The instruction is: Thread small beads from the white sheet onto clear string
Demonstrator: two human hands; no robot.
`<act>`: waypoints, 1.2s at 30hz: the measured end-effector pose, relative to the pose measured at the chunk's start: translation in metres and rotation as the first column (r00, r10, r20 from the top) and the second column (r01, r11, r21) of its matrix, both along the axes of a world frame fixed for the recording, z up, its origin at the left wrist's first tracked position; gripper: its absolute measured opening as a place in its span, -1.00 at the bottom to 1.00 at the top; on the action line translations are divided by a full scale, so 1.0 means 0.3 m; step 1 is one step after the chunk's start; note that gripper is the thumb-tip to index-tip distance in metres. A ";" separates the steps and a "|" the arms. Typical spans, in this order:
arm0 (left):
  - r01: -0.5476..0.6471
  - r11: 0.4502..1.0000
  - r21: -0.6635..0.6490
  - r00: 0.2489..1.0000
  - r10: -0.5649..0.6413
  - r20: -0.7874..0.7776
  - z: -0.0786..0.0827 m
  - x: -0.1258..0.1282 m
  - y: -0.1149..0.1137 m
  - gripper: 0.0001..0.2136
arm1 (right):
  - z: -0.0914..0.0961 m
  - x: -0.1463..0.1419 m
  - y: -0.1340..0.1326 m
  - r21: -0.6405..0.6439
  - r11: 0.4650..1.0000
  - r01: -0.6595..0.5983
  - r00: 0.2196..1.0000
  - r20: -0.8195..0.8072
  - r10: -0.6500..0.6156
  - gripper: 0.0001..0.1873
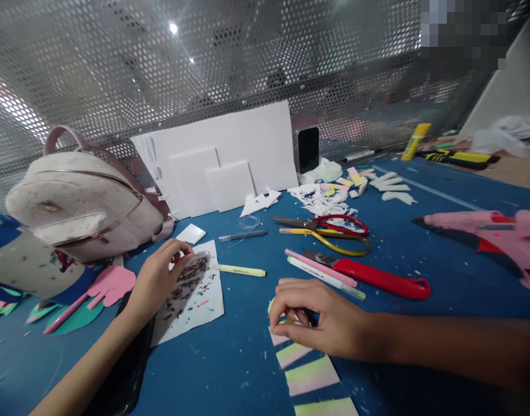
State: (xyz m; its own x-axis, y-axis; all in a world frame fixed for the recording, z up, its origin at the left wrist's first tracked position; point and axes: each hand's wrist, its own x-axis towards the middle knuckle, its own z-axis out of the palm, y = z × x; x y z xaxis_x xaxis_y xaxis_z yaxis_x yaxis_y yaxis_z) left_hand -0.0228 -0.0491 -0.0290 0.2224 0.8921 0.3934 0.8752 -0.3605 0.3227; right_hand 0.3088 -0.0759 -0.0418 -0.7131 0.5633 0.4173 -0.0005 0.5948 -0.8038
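My left hand pinches the upper edge of a clear sheet dotted with small dark bits. That sheet lies over a white paper on the blue table. My right hand is curled, fingertips down on the top of a row of pink-and-green paper strips. A dark object shows under its fingers; I cannot make out what it is. A pale yellow pen lies between the two hands.
A pale backpack stands at the left, white foam boards at the back. Scissors, a red utility knife, pens, a pink glue gun, paper scraps and a phone lie around. A black tray sits under my left forearm.
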 end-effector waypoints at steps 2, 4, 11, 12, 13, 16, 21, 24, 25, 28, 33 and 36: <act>0.068 0.998 -0.010 0.997 -0.067 0.028 0.013 0.076 -0.042 -0.89 | 0.003 0.001 0.000 -0.010 1.000 0.005 1.000 0.006 -0.005 -0.90; 0.236 0.968 -0.082 0.970 -0.230 0.082 0.004 0.164 -0.090 -0.87 | 0.005 0.002 0.000 -0.024 1.000 0.014 1.000 0.016 -0.014 -0.92; 0.418 0.882 -0.216 0.905 -0.384 0.183 -0.070 0.294 -0.178 -0.85 | 0.004 0.006 0.002 -0.082 0.996 0.042 0.998 0.043 -0.039 -0.94; 0.432 0.872 -0.231 0.895 -0.383 0.228 -0.066 0.288 -0.177 -0.84 | 0.005 0.007 0.002 -0.090 0.995 0.043 0.998 0.045 -0.039 -0.94; 0.448 0.859 -0.248 0.884 -0.383 0.269 -0.060 0.281 -0.174 -0.84 | 0.005 0.007 0.002 -0.098 0.994 0.044 0.998 0.048 -0.040 -0.94; 0.461 0.840 -0.286 0.869 -0.361 0.339 -0.039 0.261 -0.166 -0.83 | 0.006 0.008 0.003 -0.132 0.989 0.063 0.996 0.074 -0.054 -0.92; 0.442 0.850 -0.287 0.875 -0.337 0.348 -0.020 0.255 -0.167 -0.82 | 0.007 0.008 0.006 -0.194 0.976 0.099 0.989 0.125 -0.076 -0.88; 0.411 0.870 -0.273 0.889 -0.318 0.329 -0.009 0.256 -0.172 -0.81 | 0.008 0.008 0.006 -0.206 0.972 0.116 0.987 0.134 -0.089 -0.87; 0.401 0.876 -0.268 0.893 -0.310 0.325 -0.005 0.255 -0.173 -0.81 | 0.008 0.008 0.006 -0.208 0.971 0.119 0.986 0.138 -0.091 -0.87; 0.380 0.884 -0.271 0.899 -0.285 0.332 0.002 0.249 -0.172 -0.81 | 0.009 0.007 0.004 -0.208 0.970 0.123 0.985 0.146 -0.094 -0.87; 0.404 0.864 -0.300 0.892 -0.298 0.340 -0.003 0.245 -0.167 -0.88 | 0.009 0.008 0.005 -0.219 0.967 0.127 0.985 0.146 -0.096 -0.88; 0.432 0.847 -0.311 0.885 -0.332 0.327 -0.008 0.246 -0.165 -0.86 | 0.007 0.008 0.008 -0.212 0.969 0.126 0.985 0.143 -0.097 -0.88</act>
